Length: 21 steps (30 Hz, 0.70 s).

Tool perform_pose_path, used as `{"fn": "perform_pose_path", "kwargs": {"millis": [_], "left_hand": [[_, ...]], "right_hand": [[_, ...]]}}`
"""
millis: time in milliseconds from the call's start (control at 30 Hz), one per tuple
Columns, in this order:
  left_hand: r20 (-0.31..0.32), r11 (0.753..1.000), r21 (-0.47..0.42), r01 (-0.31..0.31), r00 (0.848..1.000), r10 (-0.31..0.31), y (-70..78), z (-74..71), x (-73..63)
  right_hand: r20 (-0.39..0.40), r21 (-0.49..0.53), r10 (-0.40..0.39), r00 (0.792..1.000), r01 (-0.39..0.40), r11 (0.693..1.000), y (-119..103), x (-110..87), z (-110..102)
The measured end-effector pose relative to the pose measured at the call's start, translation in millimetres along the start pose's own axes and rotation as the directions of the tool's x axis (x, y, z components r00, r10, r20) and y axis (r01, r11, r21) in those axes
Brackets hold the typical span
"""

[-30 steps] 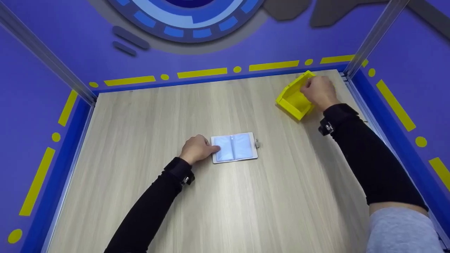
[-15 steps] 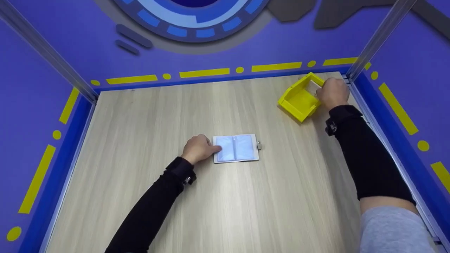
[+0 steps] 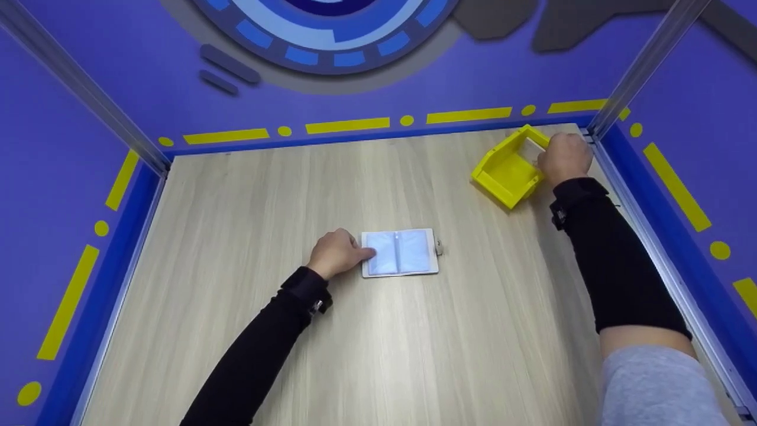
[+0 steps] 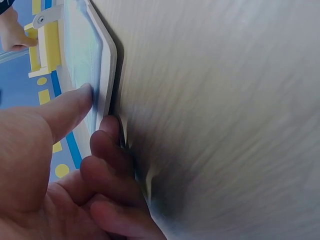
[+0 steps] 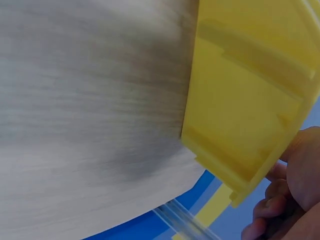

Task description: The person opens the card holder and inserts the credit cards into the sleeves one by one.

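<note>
The head view looks forward and down from above, both close wrist views sharing the yellow bin [image 5: 240, 100].

Pad [image 3: 414, 251]: on the table [image 3: 378, 349]
Bin [image 3: 511, 171]: one-to-two o'clock from pad
Left hand [image 3: 337, 253]: pad's nine o'clock
Right hand [image 3: 566, 157]: bin's two-to-three o'clock

Person, outfitted: black forearm sleeves [image 3: 254, 349], two; black wristbands [image 3: 304, 286] with small fittings [image 3: 318, 306]; light-grey sleeve [image 3: 656, 384], right upper arm.

The right hand [image 3: 566, 158] hides part of the yellow bin [image 3: 507, 173], its fingertips unseen; the left wrist view crops the white holder [image 3: 399, 253]
</note>
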<state>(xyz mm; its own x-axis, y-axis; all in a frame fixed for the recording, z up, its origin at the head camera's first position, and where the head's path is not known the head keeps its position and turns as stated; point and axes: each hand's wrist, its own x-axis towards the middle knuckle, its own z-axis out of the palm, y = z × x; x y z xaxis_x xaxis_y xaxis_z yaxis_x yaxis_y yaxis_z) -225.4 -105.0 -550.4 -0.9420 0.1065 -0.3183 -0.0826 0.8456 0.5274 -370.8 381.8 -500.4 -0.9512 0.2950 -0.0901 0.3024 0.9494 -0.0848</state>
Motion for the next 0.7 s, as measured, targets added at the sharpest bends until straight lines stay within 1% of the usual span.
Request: {"fn": "perform_pose_path", "kwargs": {"millis": [67,133,267,400,467,600,700], "left_hand": [[0.001,1.000,0.002,0.004,1.000,-0.004,0.2,0.5,0.4],[0.002,1.000,0.005,0.010,1.000,-0.010,0.1,1.0,1.1],[0.010,1.000,0.004,0.019,1.000,-0.019,0.0,1.6,2.4],[-0.003,1.000,0.000,0.011,1.000,-0.011,-1.1,1.9,2.6],[-0.011,1.000,-0.002,0.005,1.000,-0.005,-1.6,2.3,2.2],[-0.014,1.000,-0.007,0.001,1.000,-0.001,-1.1,2.6,0.5],[-0.018,1.000,-0.008,0.001,1.000,-0.001,0.1,2.1,-0.5]], "right_hand": [[-0.017,-0.024,-0.009,1.000,0.008,1.000,2,1.9,2],[-0.038,-0.023,-0.016,0.999,0.015,1.000,3,3.5,3],[-0.083,-0.002,-0.037,0.996,0.037,0.999,7,6.5,4],[-0.118,0.021,-0.056,0.991,0.059,0.998,7,9.0,3],[-0.112,0.018,-0.050,0.992,0.053,0.998,6,10.1,2],[-0.048,-0.011,-0.019,0.999,0.019,1.000,4,14.5,0],[-0.026,-0.010,-0.010,1.000,0.010,1.000,5,17.3,1]]}}
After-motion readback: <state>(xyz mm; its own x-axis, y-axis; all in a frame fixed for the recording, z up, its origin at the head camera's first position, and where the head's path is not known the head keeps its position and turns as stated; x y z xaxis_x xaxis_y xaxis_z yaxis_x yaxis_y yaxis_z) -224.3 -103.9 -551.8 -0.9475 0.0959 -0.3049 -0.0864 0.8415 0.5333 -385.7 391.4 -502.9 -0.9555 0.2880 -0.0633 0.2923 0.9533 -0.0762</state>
